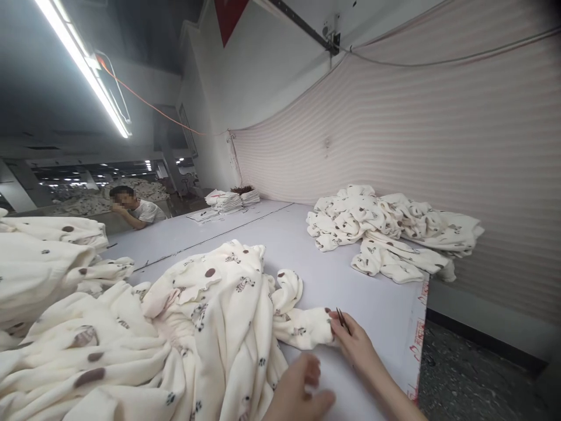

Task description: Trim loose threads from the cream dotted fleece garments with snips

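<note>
A cream fleece garment (232, 327) printed with zebras and brown spots lies in loose folds over the near part of the table. Its sleeve (307, 327) stretches right, and my right hand (353, 339) is closed at the cuff. Dark pointed thread snips (342, 320) stick up from between those fingers; their handles are hidden in the palm. My left hand (302, 389), slightly blurred, is just below the sleeve. Its fingers are half curled, the thumb stands apart, and nothing shows in it.
More cream garments are heaped at the left (44, 269) and at the table's back right (363, 219). Stacks of white paper or cloth (223, 202) stand at the far edge. A person (146, 211) sits beyond the table (328, 280). A striped cloth (394, 128) hangs along the wall.
</note>
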A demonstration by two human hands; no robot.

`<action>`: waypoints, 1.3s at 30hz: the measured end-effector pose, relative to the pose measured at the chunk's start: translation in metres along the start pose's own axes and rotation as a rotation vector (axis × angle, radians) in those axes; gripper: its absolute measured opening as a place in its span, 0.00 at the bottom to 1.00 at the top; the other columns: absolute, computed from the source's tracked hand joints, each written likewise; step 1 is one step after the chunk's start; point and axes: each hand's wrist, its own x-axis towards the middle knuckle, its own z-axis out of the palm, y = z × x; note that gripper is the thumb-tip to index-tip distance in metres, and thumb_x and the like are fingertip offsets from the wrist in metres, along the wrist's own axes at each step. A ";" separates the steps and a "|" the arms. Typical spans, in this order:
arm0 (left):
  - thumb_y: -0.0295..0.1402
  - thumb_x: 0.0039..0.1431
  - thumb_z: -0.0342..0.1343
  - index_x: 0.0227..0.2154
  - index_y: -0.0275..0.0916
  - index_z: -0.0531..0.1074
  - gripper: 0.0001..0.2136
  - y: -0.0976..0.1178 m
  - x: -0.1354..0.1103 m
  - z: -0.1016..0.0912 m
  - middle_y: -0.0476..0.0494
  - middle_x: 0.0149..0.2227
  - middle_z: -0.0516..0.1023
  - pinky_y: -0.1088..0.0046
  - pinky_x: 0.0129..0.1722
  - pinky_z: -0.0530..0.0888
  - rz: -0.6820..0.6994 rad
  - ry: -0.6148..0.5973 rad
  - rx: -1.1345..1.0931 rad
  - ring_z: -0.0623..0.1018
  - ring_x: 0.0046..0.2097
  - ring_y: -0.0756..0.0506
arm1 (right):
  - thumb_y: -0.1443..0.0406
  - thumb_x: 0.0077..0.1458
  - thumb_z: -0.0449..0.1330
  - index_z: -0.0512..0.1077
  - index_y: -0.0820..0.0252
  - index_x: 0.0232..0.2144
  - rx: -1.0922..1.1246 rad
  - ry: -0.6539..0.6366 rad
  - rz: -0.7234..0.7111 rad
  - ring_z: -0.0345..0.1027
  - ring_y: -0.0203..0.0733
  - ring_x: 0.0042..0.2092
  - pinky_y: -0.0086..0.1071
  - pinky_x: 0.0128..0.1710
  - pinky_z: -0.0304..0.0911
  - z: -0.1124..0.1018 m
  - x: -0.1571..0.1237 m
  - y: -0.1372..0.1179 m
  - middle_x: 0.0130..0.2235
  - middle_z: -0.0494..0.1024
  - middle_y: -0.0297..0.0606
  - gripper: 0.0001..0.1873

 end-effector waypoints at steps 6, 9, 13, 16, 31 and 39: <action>0.34 0.45 0.63 0.33 0.41 0.64 0.15 -0.008 0.024 0.033 0.44 0.34 0.73 0.69 0.37 0.68 0.090 0.298 -0.014 0.72 0.37 0.43 | 0.51 0.54 0.54 0.68 0.56 0.49 0.124 -0.107 0.032 0.69 0.48 0.50 0.36 0.44 0.68 -0.003 -0.061 -0.012 0.47 0.76 0.44 0.23; 0.31 0.49 0.59 0.34 0.41 0.65 0.10 -0.008 0.015 0.034 0.45 0.34 0.73 0.67 0.41 0.68 0.213 0.352 -0.014 0.73 0.38 0.42 | 0.55 0.57 0.53 0.62 0.55 0.55 0.011 -0.216 0.004 0.73 0.43 0.41 0.33 0.42 0.68 -0.009 -0.066 -0.015 0.38 0.79 0.39 0.25; 0.30 0.49 0.59 0.39 0.41 0.66 0.13 -0.001 0.000 0.031 0.42 0.38 0.73 0.65 0.45 0.67 0.281 0.426 -0.010 0.73 0.42 0.41 | 0.61 0.54 0.54 0.69 0.52 0.45 -0.329 -0.152 -0.109 0.72 0.42 0.35 0.31 0.35 0.66 -0.013 -0.063 -0.018 0.36 0.75 0.35 0.15; 0.34 0.49 0.60 0.40 0.40 0.71 0.14 0.005 -0.006 0.028 0.40 0.41 0.75 0.65 0.48 0.65 0.248 0.438 -0.008 0.72 0.45 0.39 | 0.65 0.54 0.51 0.70 0.54 0.36 -0.413 -0.119 -0.208 0.70 0.41 0.35 0.31 0.34 0.65 -0.014 -0.062 -0.021 0.35 0.73 0.36 0.09; 0.36 0.55 0.55 0.42 0.34 0.75 0.15 0.002 -0.006 0.017 0.38 0.42 0.80 0.58 0.57 0.63 -0.314 -0.010 -0.929 0.75 0.50 0.37 | 0.63 0.54 0.54 0.65 0.56 0.27 -0.280 -0.229 -0.136 0.67 0.39 0.33 0.29 0.34 0.62 -0.014 -0.060 -0.038 0.30 0.71 0.32 0.05; 0.33 0.58 0.52 0.44 0.34 0.74 0.14 0.008 -0.012 0.022 0.39 0.46 0.78 0.61 0.57 0.61 -0.123 -0.046 -0.846 0.72 0.52 0.39 | 0.60 0.58 0.51 0.70 0.48 0.46 -0.648 -0.279 -0.254 0.71 0.44 0.38 0.34 0.36 0.64 -0.037 -0.084 -0.056 0.43 0.74 0.36 0.15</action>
